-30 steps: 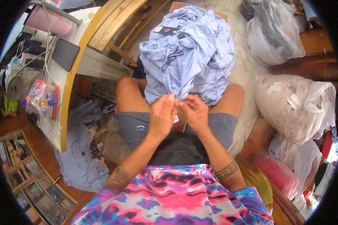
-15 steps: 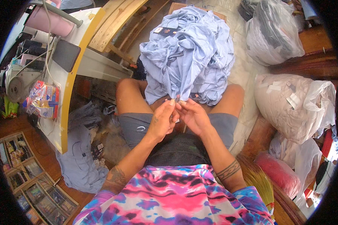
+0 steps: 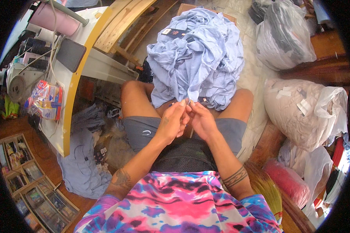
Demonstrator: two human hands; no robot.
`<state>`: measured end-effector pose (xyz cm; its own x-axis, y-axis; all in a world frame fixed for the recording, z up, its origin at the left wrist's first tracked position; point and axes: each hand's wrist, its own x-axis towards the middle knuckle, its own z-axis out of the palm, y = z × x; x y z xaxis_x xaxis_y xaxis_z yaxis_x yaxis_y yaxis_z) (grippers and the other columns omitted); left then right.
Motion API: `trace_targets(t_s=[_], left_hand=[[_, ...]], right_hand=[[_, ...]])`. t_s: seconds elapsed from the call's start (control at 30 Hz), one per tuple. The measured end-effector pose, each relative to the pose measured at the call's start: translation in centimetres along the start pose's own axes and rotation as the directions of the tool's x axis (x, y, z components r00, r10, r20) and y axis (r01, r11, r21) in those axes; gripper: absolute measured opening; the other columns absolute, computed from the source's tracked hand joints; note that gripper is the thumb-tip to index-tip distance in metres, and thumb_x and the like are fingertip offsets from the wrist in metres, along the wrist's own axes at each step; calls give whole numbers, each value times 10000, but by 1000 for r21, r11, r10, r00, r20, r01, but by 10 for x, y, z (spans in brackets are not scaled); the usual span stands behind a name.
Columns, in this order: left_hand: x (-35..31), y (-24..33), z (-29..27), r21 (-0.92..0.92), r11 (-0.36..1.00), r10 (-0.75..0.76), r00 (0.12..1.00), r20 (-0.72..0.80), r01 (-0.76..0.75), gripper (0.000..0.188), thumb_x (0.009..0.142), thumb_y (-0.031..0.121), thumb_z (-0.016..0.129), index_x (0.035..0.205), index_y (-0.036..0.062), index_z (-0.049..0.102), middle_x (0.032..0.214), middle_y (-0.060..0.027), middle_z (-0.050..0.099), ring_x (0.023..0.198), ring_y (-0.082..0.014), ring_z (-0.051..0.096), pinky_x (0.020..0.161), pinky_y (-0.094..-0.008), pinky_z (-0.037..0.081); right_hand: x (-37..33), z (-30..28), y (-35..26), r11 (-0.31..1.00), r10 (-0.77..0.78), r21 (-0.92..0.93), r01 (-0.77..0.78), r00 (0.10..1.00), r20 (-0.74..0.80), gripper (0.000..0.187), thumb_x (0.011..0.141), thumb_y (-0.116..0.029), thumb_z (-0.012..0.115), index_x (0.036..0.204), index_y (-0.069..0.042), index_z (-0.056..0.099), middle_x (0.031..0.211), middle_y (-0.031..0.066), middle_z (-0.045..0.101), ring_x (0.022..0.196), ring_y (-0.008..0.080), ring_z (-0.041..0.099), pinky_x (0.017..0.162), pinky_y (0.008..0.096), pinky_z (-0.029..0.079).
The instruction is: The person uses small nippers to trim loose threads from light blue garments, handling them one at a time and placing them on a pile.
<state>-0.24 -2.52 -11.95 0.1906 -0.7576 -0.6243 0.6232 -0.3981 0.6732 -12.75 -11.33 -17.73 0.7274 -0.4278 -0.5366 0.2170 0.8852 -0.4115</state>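
Observation:
A big heap of light blue garments [image 3: 194,54] lies between my knees, wrinkled and piled high, with a dark label [image 3: 174,33] on its upper left. At the heap's near edge my left hand [image 3: 173,123] and my right hand [image 3: 202,121] meet, fingertips almost touching. Each is closed in a pinch on a gathered edge of the light blue cloth. Whatever small detail sits between the fingertips is too small to make out.
To the left stands a white table with a yellow edge [image 3: 76,77], bearing a sewing machine [image 3: 17,83], a phone [image 3: 70,54] and a pink tumbler [image 3: 60,21]. Stuffed plastic bags [image 3: 293,112] line the right. Blue cloth [image 3: 81,167] and a compartmented box [image 3: 35,182] lie at lower left.
Both hands have shifted very slightly while still pinching the cloth, and the gathered fabric at the fingertips lies a little differently. The whole view has tilted slightly.

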Motion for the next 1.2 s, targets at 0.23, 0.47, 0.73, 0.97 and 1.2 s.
trace_targets(t_s=[0.23,0.47,0.73,0.97,1.2], left_hand=[[0,-2,-2,-43,999,-24,1000,6,24,413,1101,440,412,1078,52,552,699,13,489,423,-45,342,333,-230,302],[0,-1,-5,-46,998,-38,999,13,38,406,1094,447,431,1082,58,548,693,9,488,416,-45,339,327,-233,325],[3,-4,3,95,989,130,977,-171,-115,365,1072,412,513,1149,57,487,670,-4,495,415,-57,388,328,-241,300],[6,-2,4,88,962,265,960,-88,-258,319,1091,374,491,1250,98,504,658,27,457,401,-34,328,322,-216,262],[9,5,8,246,912,356,931,-76,-328,312,1088,355,500,1254,92,525,631,38,436,413,-21,321,334,-212,253]], right_hand=[[-2,0,6,996,-35,-86,33,999,-25,242,1056,-244,579,1198,-72,673,969,-13,662,922,134,620,872,326,479],[0,-3,9,991,-49,-125,45,998,-27,247,1052,-217,578,1204,-42,666,1054,28,688,1000,157,633,919,345,495],[-2,4,12,917,-169,-372,145,985,-32,249,1042,-212,615,1156,-12,710,936,35,718,822,115,651,802,278,517],[2,7,13,865,-248,-445,230,969,19,241,1042,-200,629,1141,1,715,971,14,712,883,75,635,822,250,506],[4,13,14,636,-525,-628,448,848,74,230,1042,-190,622,1050,21,712,888,3,634,814,77,579,741,242,456]])
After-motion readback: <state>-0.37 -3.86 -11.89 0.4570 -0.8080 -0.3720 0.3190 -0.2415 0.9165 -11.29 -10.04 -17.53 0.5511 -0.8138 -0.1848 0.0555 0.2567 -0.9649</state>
